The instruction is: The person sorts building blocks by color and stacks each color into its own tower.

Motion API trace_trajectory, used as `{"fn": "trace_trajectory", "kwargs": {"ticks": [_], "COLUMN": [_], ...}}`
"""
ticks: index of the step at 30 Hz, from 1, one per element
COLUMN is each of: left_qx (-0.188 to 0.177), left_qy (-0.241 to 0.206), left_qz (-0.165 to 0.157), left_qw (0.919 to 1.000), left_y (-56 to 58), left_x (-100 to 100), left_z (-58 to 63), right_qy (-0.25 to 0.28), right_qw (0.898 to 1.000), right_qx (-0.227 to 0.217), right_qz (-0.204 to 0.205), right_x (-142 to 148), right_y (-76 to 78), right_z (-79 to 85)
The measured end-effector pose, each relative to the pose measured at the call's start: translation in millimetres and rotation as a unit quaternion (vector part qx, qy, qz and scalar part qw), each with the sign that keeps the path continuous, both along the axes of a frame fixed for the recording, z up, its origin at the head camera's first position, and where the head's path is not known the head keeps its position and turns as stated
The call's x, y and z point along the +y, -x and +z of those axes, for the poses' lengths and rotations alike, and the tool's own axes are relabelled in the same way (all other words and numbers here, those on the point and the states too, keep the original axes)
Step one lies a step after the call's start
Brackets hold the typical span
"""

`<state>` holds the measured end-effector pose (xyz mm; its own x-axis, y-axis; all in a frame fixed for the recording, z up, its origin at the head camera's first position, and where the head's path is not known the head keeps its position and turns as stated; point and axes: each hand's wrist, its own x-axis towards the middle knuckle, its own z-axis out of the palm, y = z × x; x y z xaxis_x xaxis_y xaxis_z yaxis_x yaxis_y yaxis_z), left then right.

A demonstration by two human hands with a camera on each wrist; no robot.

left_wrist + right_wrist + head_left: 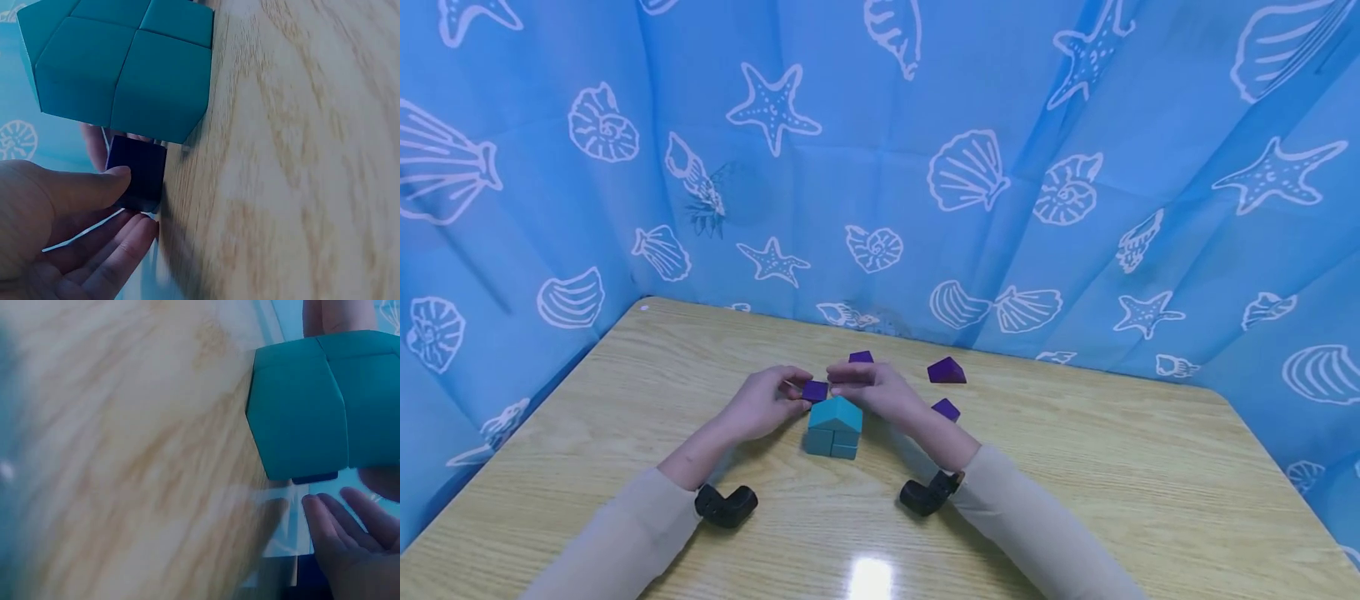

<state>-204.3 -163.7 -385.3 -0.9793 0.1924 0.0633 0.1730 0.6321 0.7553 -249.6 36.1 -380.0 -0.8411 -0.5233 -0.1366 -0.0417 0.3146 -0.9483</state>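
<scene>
Purple block (815, 391) held by the left hand (763, 406), just behind the teal block stack (833, 429).
The left grip pinches it between thumb and fingers; the right hand (880, 392) has a slack grip, fingers extended near the block. Three more purple blocks (946, 371) lie about that hand on the table (1097, 475).

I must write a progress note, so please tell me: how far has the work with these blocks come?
Looks done: the teal blocks, which stand together as a small peaked house. In hand: one purple block, which the left hand holds behind them; the right hand is close by, apparently holding nothing. Probably left: three more purple blocks, lying loose on the table.
</scene>
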Motion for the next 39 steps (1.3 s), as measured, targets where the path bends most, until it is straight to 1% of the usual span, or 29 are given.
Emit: {"fn": "trace_trajectory", "kwargs": {"ticks": [4, 8, 12, 16, 18, 20, 24, 29, 32, 39], "left_qx": [-0.011, -0.021, -0.025, -0.03, -0.032, -0.032, -0.03, -0.019, -0.009, 0.015], "left_qy": [-0.004, -0.007, -0.013, -0.028, -0.038, -0.049, -0.068, -0.068, -0.072, -0.092], "left_qz": [0.016, 0.03, 0.044, 0.049, 0.05, 0.055, 0.057, 0.055, 0.048, 0.033], "left_qw": [0.9998, 0.9993, 0.9986, 0.9979, 0.9975, 0.9968, 0.9956, 0.996, 0.9962, 0.9951], "left_y": [0.5, 1.0, 0.7, -0.3, -1.3, -2.3, -3.4, -2.7, -1.7, -1.2], "left_x": [1.7, 2.5, 4.5, 7.9, 9.5, 10.8, 12.1, 10.8, 9.3, 11.7], "left_z": [1.2, 2.1, 0.4, -2.3, -2.3, -1.1, 4.0, 11.2, 15.6, 25.4], "right_qy": [-0.014, -0.032, -0.046, -0.059, -0.061, -0.058, -0.047, -0.017, 0.001, 0.016], "right_qw": [1.0, 0.999, 0.998, 0.997, 0.996, 0.996, 0.997, 0.998, 0.998, 0.996], "right_qx": [0.016, 0.029, 0.04, 0.056, 0.057, 0.059, 0.048, 0.037, 0.031, 0.021], "right_qz": [0.013, 0.003, -0.009, -0.017, -0.022, -0.025, -0.038, -0.05, -0.06, -0.082], "right_x": [-3.9, -6.9, -8.3, -6.2, -4.5, -3.2, -1.5, -0.5, 0.4, 8.4], "right_y": [-0.5, -2.4, -3.4, -4.1, -4.4, -4.2, -4.7, -4.7, -5.1, -9.5], "right_z": [-1.0, -0.5, -0.8, -1.8, -2.0, -2.2, 0.7, 5.4, 9.4, 19.7]}}
